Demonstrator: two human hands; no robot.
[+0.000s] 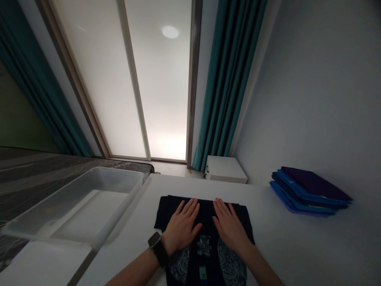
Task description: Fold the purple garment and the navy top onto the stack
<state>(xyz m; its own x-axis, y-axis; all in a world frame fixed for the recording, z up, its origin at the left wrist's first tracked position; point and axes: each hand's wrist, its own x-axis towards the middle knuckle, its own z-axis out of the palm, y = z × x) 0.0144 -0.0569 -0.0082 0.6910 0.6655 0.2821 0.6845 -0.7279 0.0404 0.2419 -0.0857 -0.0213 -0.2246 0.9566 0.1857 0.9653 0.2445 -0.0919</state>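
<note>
A dark navy garment point(205, 222) with pale swirl patterns and a small teal label lies spread on the white table, its far edge folded over. My left hand point(182, 226), with a black watch on the wrist, rests flat on the left part of the cloth. Opposite it, my right hand point(229, 224) presses flat on the right part, fingers stretched away from me. Neither hand grips the fabric. Some of the garment is hidden under my hands and forearms, and its near end runs out of view.
A translucent plastic bin point(119, 214) stands at the left. On the right of the white table point(282, 250), by the wall, sits a stack of folded blue and purple cloths point(309, 194). Beyond the table are a white cabinet point(226, 169), teal curtains point(232, 79) and frosted sliding doors point(163, 91).
</note>
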